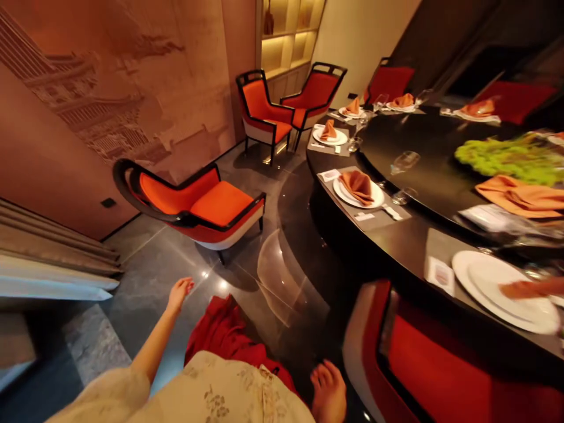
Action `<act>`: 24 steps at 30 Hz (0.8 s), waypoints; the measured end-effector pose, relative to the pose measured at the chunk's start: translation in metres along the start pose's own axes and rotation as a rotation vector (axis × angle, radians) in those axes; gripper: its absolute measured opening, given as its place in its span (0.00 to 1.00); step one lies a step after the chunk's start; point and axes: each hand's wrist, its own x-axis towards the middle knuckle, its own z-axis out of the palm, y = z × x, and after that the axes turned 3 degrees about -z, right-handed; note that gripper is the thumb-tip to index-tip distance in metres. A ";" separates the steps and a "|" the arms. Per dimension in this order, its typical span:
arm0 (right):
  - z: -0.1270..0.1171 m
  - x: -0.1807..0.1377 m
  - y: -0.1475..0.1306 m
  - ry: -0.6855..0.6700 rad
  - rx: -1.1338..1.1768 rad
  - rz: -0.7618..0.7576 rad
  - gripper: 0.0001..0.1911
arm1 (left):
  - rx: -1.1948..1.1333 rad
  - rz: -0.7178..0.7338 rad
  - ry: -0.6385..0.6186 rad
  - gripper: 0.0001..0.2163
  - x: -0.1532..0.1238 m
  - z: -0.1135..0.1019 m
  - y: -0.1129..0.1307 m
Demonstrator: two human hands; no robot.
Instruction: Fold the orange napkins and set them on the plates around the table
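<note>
My left hand (180, 295) hangs out over the floor, its fingers loosely bent and holding nothing that I can see. Low in the view, my right hand (329, 390) hangs by my side with slightly curled, parted fingers and nothing visible in them. It is close to a red chair (440, 358) with a pale outer side, but apart from it. Another chair, orange with a black frame (220, 205), stands beyond my left hand. The round dark table (388, 241) curves along the right, with a white plate (480, 279) near its edge.
Place settings with folded orange napkins (358, 187) and glasses (405, 161) ring the table. Green decoration (506, 158) lies at its centre, beside a loose orange cloth (524, 197). More chairs (264, 108) stand near lit shelves (286, 47). Curtains (57, 241) hang at left.
</note>
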 end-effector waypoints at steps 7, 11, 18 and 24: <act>0.364 0.071 -0.013 -0.608 -0.400 -0.352 0.19 | -0.174 0.085 -0.044 0.13 0.129 -0.090 0.087; 0.474 0.067 -0.035 -0.840 -0.649 -0.743 0.17 | -0.313 0.143 -0.034 0.12 0.188 -0.114 0.163; 0.578 0.070 -0.036 -1.077 -1.186 -0.825 0.27 | -0.387 0.188 0.232 0.10 0.337 -0.186 0.296; 0.623 0.064 0.001 -1.197 -1.594 -0.657 0.30 | -0.305 -0.033 -0.072 0.08 0.429 -0.208 0.406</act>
